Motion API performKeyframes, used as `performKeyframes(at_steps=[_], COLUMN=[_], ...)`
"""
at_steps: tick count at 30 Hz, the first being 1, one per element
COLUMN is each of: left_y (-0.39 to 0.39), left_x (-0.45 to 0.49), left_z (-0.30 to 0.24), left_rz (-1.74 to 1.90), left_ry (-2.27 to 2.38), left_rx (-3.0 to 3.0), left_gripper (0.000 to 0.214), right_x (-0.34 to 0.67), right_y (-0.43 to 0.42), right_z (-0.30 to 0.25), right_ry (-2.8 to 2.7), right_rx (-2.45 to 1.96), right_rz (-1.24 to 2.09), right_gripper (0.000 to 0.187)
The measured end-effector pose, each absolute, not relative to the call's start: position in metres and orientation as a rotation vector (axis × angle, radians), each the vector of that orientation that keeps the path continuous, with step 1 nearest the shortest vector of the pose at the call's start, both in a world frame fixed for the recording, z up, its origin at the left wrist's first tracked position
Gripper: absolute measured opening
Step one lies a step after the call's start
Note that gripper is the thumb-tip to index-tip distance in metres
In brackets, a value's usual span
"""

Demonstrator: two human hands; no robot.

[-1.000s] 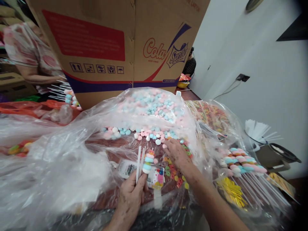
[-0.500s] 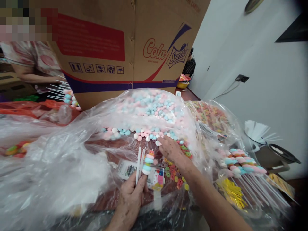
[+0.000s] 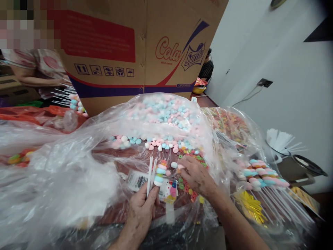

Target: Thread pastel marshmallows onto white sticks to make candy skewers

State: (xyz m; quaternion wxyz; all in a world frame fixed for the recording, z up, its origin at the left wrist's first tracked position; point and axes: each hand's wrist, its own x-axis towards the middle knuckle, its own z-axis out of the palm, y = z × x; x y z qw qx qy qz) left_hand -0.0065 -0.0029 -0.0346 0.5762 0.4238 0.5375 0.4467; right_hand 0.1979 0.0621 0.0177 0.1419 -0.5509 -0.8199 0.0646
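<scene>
My left hand (image 3: 142, 212) is closed around a few white sticks (image 3: 151, 175); one of them carries a stack of pastel marshmallow candies (image 3: 160, 172). My right hand (image 3: 195, 174) rests palm down just right of that skewer, fingertips pinched on a white marshmallow (image 3: 174, 165). Loose pink, blue and white marshmallows (image 3: 158, 144) lie in an open clear plastic bag (image 3: 78, 173) beyond both hands. Small coloured ring candies (image 3: 188, 189) are scattered under my right hand.
A large cardboard box (image 3: 130, 52) stands behind the bag. Finished skewers (image 3: 262, 177) lie at the right beside gold ties (image 3: 249, 206), a cup of white sticks (image 3: 279, 142) and a second bag of ring candies (image 3: 229, 125). Another person's arm (image 3: 33, 80) is at far left.
My right hand has drawn back from the marshmallow pile toward the skewer, bringing a white marshmallow with it. The left hand has kept still with the sticks.
</scene>
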Motion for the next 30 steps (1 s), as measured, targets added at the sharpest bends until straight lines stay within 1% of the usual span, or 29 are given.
performKeyframes(at_steps=[4,8,11,17,21,24,27,28,30], left_y=[-0.002,-0.002,-0.002,-0.002,-0.001,-0.001,-0.002,-0.002,-0.002], left_x=[-0.006,-0.005,-0.005,-0.006,-0.007,-0.006,-0.005,-0.004,-0.003], left_z=[-0.036,-0.035,-0.032,-0.027,-0.031,-0.034,-0.036,-0.036,-0.035], left_rz=[1.035,1.038,1.038,1.032,1.006,0.99,0.975,0.967,0.955], left_ry=[1.258,1.264,1.277,1.279,1.277,1.307,1.333,1.341,1.355], left_rx=[0.994,0.98,0.98,1.002,1.051,1.083,1.107,1.119,1.129], left_gripper=[0.038,0.036,0.035,0.034,0.035,0.035,0.034,0.033,0.033], right_x=[0.193,0.186,0.184,0.176,0.173,0.176,0.182,0.184,0.185], right_y=[0.074,0.081,0.079,0.067,0.071,0.079,0.085,0.086,0.087], right_z=[0.015,0.005,0.0,-0.004,-0.01,-0.012,-0.007,-0.004,0.003], right_ry=[-2.233,-2.337,-2.409,-2.479,-2.469,-2.212,-1.687,-1.503,-1.215], right_rx=[-1.607,-1.564,-1.576,-1.573,-1.525,-1.567,-1.497,-1.422,-1.248], right_rz=[0.287,0.329,0.265,0.034,0.067,0.308,0.755,0.924,1.211], right_gripper=[0.022,0.023,0.022,0.019,0.019,0.018,0.008,0.009,0.02])
